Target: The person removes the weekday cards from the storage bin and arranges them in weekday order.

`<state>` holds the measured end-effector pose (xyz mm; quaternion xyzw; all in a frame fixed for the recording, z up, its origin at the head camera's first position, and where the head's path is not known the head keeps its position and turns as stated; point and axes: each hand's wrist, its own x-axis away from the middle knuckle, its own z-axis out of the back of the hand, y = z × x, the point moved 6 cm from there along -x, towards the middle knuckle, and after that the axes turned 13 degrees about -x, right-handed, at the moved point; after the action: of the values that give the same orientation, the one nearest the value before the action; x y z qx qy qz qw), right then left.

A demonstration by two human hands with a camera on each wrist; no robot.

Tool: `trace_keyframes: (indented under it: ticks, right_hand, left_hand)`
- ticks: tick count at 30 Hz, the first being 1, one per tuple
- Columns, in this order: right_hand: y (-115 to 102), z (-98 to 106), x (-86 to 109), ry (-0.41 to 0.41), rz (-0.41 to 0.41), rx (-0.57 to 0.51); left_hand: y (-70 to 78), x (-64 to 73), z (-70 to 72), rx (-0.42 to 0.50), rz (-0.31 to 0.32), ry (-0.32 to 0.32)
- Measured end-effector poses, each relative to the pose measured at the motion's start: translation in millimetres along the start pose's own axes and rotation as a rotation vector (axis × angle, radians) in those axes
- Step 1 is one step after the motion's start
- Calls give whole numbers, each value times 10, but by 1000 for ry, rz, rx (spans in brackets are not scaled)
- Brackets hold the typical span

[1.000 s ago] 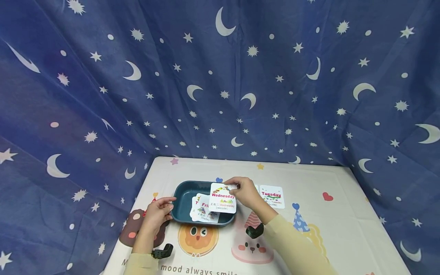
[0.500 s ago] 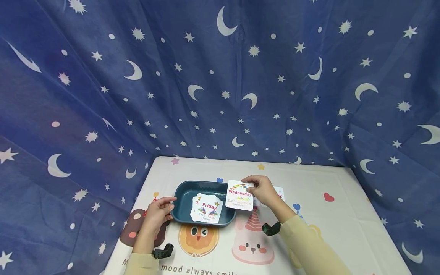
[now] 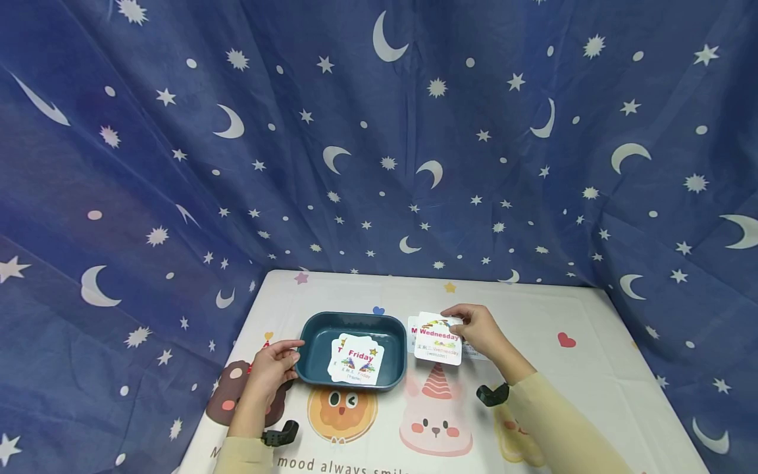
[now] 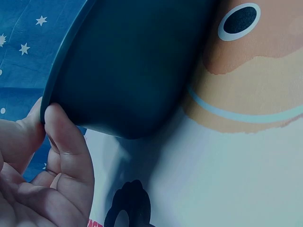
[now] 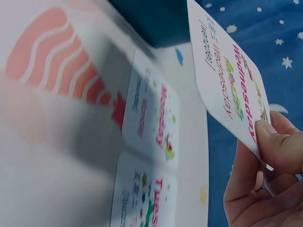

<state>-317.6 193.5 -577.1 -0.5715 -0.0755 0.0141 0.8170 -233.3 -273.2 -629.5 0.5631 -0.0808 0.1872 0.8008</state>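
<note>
My right hand (image 3: 481, 329) pinches the Wednesday card (image 3: 438, 339) by its upper right edge, thumb on the printed face. That card hangs above the table, partly covering the Monday card (image 5: 154, 113) and the Tuesday card (image 5: 144, 196), which lie side by side. With thumb and fingers, my left hand (image 3: 271, 370) pinches the left rim of a dark teal tray (image 3: 395, 329); the left wrist view shows the grip on the tray's wall (image 4: 128, 66). Inside the tray the Friday card (image 3: 361, 362) lies over at least one other card, mostly hidden.
The table (image 3: 527, 303) wears a white cloth printed with cartoon figures, hearts and stars. A blue curtain (image 3: 379, 164) with moons and stars stands behind it and at both sides. The tray's right end lies close to the Monday card.
My right hand has carried the Wednesday card rightward, from above the tray to above the Monday and Tuesday cards. The Friday card is now uncovered. My left hand and the tray stay put.
</note>
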Motion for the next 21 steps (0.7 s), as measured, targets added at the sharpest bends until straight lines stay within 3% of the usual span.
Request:
trace_keyframes:
  ticks: [21]
  right_hand:
    - [457, 675, -11, 49, -107, 56]
  left_hand:
    - [-18, -27, -5, 6, -20, -10]
